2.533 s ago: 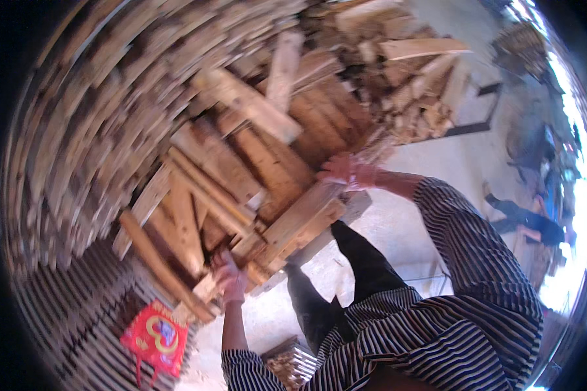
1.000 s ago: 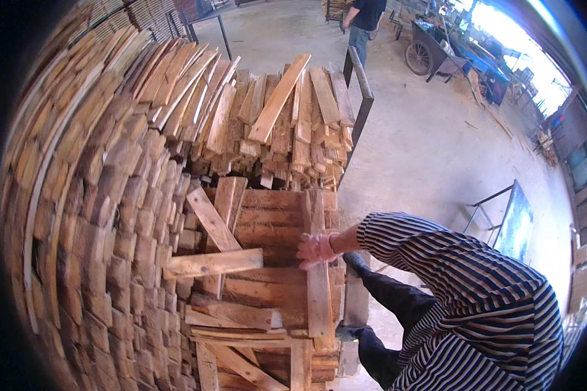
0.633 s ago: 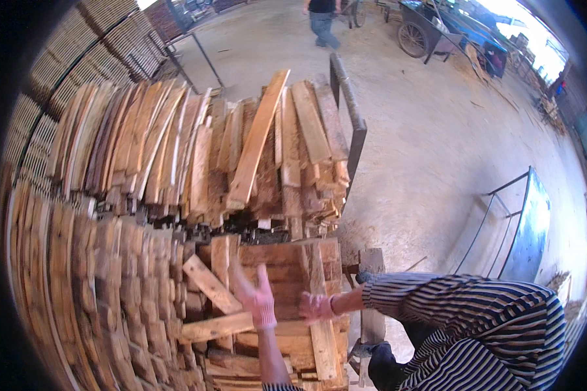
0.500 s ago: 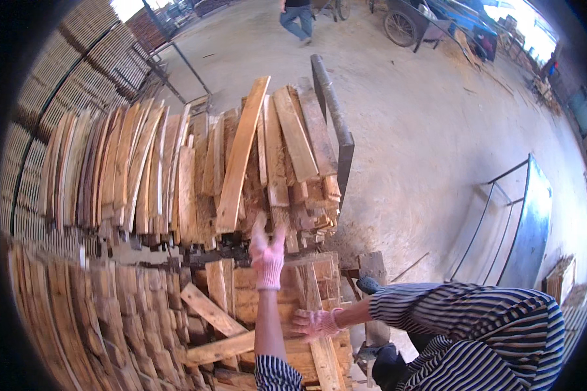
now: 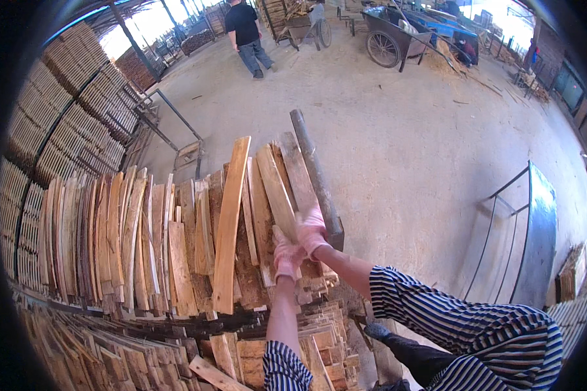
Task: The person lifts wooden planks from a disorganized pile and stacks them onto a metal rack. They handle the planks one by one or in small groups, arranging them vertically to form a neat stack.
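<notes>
Both my hands wear pink gloves and are close together at the near end of a pale wooden plank (image 5: 275,186) on the right part of the upper stack. My left hand (image 5: 287,254) grips this end from the near side, its fingers partly hidden. Just right of it, my right hand (image 5: 312,233) closes over the plank's right edge, beside a greyer board (image 5: 298,171). Farther left a long orange-brown plank (image 5: 231,228) lies slanted on top of the other boards.
A dark metal post (image 5: 314,169) stands at the stack's right end. More boards (image 5: 130,355) are piled nearer me. A metal frame table (image 5: 535,228) stands at right, a cart (image 5: 398,39) farther back. A person (image 5: 244,39) is on foot at the far left.
My left hand has moved from the stack's near edge onto the pale plank. My right hand has left the lower pile and joined it. The view has tilted up.
</notes>
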The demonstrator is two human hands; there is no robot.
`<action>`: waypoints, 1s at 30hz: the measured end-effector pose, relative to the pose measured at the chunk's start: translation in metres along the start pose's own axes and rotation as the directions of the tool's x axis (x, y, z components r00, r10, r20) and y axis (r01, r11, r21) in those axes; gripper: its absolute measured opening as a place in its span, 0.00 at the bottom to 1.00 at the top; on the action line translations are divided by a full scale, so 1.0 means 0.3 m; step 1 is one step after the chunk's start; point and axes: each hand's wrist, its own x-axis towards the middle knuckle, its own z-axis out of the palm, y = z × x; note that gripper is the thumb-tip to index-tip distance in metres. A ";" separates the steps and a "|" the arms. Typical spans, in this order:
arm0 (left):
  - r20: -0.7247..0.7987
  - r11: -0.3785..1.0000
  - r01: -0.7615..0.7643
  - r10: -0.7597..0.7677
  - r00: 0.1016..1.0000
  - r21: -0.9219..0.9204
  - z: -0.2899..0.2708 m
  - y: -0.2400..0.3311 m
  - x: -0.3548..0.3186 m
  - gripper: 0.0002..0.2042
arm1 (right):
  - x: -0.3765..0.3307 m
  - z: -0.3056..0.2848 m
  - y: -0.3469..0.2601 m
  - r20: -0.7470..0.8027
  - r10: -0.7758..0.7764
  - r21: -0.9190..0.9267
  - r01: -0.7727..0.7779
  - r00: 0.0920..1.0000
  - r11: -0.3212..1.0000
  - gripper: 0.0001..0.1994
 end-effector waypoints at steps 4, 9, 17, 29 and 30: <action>0.068 0.993 0.050 -0.043 0.997 -0.106 -0.071 0.079 -0.087 0.64 | 0.021 0.008 0.092 0.204 0.322 -0.190 -0.285 0.925 0.939 0.35; 0.196 0.939 0.152 -0.094 0.976 -0.309 -0.196 0.071 -0.114 0.52 | -0.044 -0.121 -0.061 0.449 0.372 -0.192 -0.319 0.812 0.928 0.35; 0.247 0.647 0.162 0.042 0.968 -0.745 -0.347 -0.273 -0.789 0.22 | -0.471 -0.513 -0.201 0.824 0.224 -0.205 -0.095 0.520 0.974 0.42; -0.097 0.531 -0.148 0.123 0.988 -0.834 -0.017 -0.313 -1.659 0.51 | -0.851 -0.647 -0.100 0.968 0.247 -0.038 -0.935 0.053 0.351 0.18; -0.075 0.484 -0.136 0.143 0.987 -0.864 -0.014 -0.302 -1.730 0.60 | -0.925 -0.660 -0.111 0.972 0.212 0.000 -0.906 0.099 0.424 0.20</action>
